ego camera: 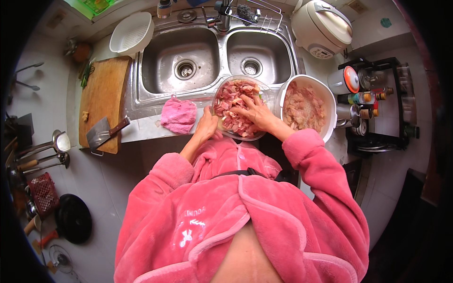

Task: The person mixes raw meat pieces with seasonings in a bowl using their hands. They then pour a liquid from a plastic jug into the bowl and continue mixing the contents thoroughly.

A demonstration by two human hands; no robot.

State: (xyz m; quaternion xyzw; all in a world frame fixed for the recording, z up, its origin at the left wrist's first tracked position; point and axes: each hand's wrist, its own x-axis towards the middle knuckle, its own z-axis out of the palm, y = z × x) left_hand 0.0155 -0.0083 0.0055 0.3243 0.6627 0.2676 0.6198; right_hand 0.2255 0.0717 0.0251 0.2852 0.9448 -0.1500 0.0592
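Note:
A clear bowl (271, 103) full of sliced raw meat (231, 92) stands before me at the front edge of the double sink. My left hand (207, 123) holds the bowl's left rim. Over the meat, my right hand (257, 114) spreads its fingers, with some fingertips pressed into the slices. Pale pieces, perhaps garlic or ginger, and a bit of green show among the meat. Touching or close beside the bowl on the right is a white colander basket (332, 118), which holds more raw meat (303, 102) that looks wet.
A pink cloth (179, 115) lies left of the bowl. Further left, a cleaver (101, 132) rests on a wooden cutting board (106, 81) with green onion (86, 75). Behind are two steel basins (180, 42), a faucet (223, 21) and a rice cooker (324, 26). Bottles (355, 98) stand at right.

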